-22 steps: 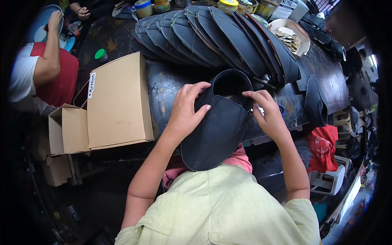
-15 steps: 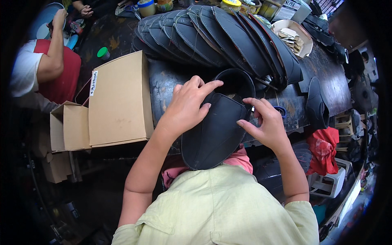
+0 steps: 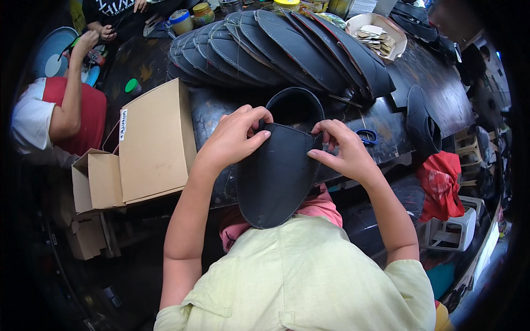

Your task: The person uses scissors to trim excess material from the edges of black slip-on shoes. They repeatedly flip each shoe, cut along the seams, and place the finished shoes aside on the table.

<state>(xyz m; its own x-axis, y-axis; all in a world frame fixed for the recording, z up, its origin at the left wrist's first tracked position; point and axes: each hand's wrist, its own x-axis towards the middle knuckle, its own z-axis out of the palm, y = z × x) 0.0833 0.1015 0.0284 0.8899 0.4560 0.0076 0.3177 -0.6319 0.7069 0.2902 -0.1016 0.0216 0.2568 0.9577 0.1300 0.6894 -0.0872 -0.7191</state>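
Note:
In front of my body is a black stitched leather piece (image 3: 279,174), with a broad rounded flap toward me and a curved, tube-like part (image 3: 317,102) at its far end. My left hand (image 3: 237,135) is closed in a pinch at the flap's far left corner. At the far right corner, the fingers and thumb of my right hand (image 3: 342,146) close on the edge. Just beyond lies a long overlapping row of similar black stitched pieces (image 3: 281,49). A pair of blue-handled scissors (image 3: 367,136) rests on the table right of my right hand.
A cardboard box (image 3: 154,143) stands on the left of the dark worktable (image 3: 212,105). Farther back are a green-lidded jar (image 3: 132,86) and a tray of small tan pieces (image 3: 381,41). Another person (image 3: 69,113) works at far left. A red bag (image 3: 440,185) hangs at right.
Both my hands have moved left with the leather piece, as the view shifted. My left fingers have come from lying over its rim to pinching its corner; the flap now faces up more squarely.

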